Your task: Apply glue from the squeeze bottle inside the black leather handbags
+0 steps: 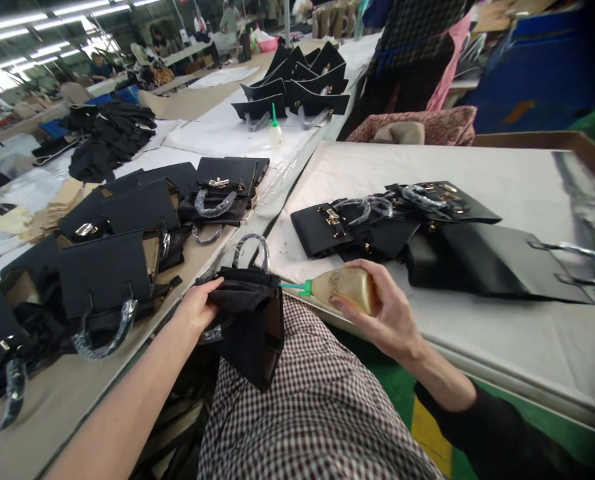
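Observation:
My left hand grips a black handbag over my lap, thumb on the dark cloth bunched at its upper part. A plastic-wrapped handle stands up from the bag's far side. In my right hand is a squeeze bottle of yellowish contents, lying nearly level. Its green cap and thin nozzle point left, with the tip at the bag's upper right edge. Whether anything comes out of the tip is too small to tell.
Several black handbags with wrapped handles crowd the left table. More black bags lie on the right table. Farther back stand upright black panels and another green-nozzled bottle. Black cloth is heaped at far left. A checked cloth covers my lap.

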A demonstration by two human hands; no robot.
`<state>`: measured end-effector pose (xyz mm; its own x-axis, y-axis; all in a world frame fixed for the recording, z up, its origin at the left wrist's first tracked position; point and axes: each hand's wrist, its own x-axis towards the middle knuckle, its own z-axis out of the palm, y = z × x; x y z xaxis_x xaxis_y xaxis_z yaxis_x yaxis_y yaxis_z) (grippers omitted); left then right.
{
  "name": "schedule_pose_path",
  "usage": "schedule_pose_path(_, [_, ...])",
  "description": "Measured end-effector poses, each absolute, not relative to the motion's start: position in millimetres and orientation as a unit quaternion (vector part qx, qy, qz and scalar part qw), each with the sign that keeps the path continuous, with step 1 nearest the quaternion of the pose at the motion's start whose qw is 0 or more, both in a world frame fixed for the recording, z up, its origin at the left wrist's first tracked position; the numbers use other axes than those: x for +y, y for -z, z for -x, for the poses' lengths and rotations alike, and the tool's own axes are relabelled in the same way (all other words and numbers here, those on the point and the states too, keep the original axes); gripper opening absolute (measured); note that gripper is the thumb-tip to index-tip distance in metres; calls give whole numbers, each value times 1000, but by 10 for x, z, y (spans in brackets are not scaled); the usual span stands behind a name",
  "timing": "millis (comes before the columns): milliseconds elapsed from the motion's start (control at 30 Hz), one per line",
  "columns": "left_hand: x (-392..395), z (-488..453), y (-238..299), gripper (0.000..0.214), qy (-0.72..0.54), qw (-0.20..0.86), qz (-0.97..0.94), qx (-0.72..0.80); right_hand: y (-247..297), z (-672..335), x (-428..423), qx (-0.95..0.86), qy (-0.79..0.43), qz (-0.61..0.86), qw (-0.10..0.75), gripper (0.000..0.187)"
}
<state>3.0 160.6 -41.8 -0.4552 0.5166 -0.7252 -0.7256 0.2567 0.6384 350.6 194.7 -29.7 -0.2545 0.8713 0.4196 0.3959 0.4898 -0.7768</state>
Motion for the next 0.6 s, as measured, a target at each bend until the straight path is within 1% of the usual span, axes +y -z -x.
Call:
schedule_pose_path(100, [1599, -60, 407, 18, -600, 504, 62, 618, 289, -3476, 1959, -758, -238, 411, 447, 47])
schedule_pose_path(300, [1580, -76, 421, 14, -592, 502, 39, 629, 258, -3489, 1903, -788, -182, 379, 449, 46])
schedule_pose_path(400, [1583, -76, 454, 13, -584, 509, 35, 632, 242, -3519, 1867, -791, -189, 386, 436, 44])
schedule_pose_path(600, [1590, -88, 518, 17, -579, 517, 28, 630, 306, -3584, 1799, -790, -219, 404, 407, 46])
